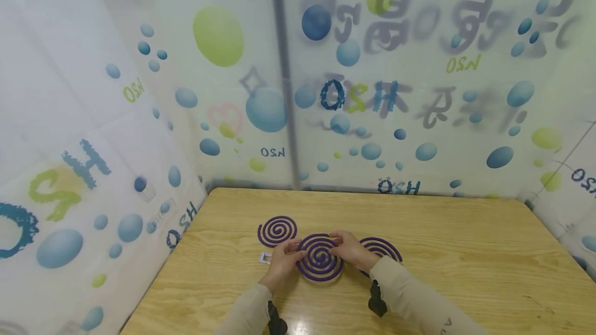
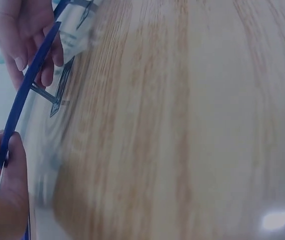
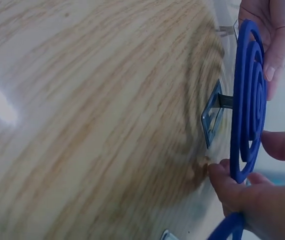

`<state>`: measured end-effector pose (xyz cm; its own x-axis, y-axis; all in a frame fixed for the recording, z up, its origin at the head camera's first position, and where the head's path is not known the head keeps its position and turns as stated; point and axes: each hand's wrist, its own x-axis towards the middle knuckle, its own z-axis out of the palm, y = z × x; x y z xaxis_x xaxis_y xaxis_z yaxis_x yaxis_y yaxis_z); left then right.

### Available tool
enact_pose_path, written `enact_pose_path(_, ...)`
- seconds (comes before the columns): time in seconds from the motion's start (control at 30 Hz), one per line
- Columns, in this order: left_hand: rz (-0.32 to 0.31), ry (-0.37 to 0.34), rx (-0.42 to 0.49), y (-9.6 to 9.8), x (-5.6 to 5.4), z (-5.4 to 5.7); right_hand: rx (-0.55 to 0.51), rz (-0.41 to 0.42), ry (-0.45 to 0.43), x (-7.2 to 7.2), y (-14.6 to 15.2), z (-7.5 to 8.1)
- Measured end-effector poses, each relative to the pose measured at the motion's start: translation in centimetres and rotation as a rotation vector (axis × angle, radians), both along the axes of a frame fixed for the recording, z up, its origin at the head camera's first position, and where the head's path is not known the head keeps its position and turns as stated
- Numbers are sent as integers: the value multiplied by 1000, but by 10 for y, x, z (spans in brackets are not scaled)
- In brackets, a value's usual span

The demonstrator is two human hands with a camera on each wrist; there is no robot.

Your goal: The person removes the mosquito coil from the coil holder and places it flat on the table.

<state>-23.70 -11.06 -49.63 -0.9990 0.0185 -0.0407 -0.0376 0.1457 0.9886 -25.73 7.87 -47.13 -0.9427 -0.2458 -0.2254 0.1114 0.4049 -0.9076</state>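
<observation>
A purple spiral coil (image 1: 319, 257) is held just above the wooden surface (image 1: 465, 262), near its front edge. The left hand (image 1: 281, 261) pinches its left rim and the right hand (image 1: 353, 250) its right rim. Two more coils (image 1: 277, 230) lie flat behind, and a small metal stand (image 3: 211, 119) sits beneath.

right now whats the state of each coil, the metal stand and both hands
middle coil: lifted off the table, held by both hands at its rim
left coil: flat on the table, untouched
right coil: flat on the table, partly hidden by the right hand
metal stand: under the held coil; whether its prong is in the coil is unclear
left hand: pinches the middle coil
right hand: pinches the middle coil
table: wooden, glossy
</observation>
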Motion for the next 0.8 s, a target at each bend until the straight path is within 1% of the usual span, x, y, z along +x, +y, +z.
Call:
enact_pose_path(0.17,16,11,10,0,-1,-1,8,3,-10,1,-2,-1)
enact_pose_path(0.3,31,4,31,0,-1,-1,4,4,-10,1,-3,-2)
enact_pose_path(0.53,54,1,35,-1,2,0,-16,-10,7,3,-5,-1)
enact_pose_path(0.7,58,-30,59,-3,2,0,-49,-41,31,5,-7,-1)
enact_pose_path(0.8,53,-46,73,-4,2,0,-47,-56,40,5,-8,-2)
